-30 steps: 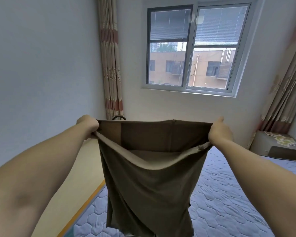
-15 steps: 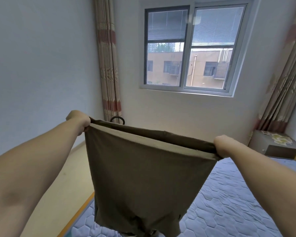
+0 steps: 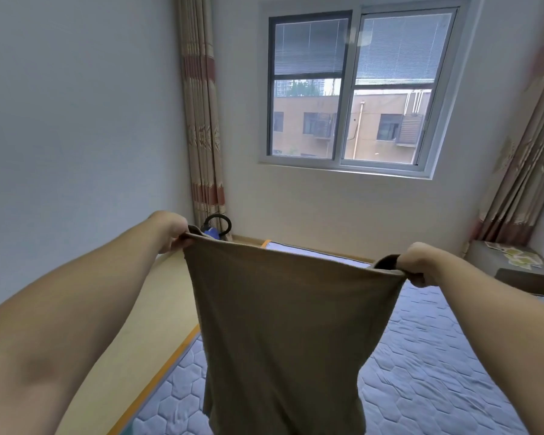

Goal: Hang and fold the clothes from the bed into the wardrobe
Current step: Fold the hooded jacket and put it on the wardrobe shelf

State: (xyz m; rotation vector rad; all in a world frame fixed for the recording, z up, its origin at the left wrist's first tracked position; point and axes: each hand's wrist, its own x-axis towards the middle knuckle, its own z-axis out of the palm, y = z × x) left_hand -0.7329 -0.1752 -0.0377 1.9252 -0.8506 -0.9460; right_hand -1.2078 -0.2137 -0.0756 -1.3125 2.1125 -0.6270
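Head view: quilted bed (image 3: 437, 372) stretches toward a curtained window (image 3: 349, 89)

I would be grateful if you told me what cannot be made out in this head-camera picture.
Brown garment: lower end cut off by the bottom edge, head view; its kind is unclear.
Blue object in the corner: mostly hidden behind the left hand and the garment.
Bed: middle hidden behind the garment.
Right hand: fingertips hidden by the garment's edge.
Papers on the bedside cabinet: too small to read.
Wardrobe: out of view.
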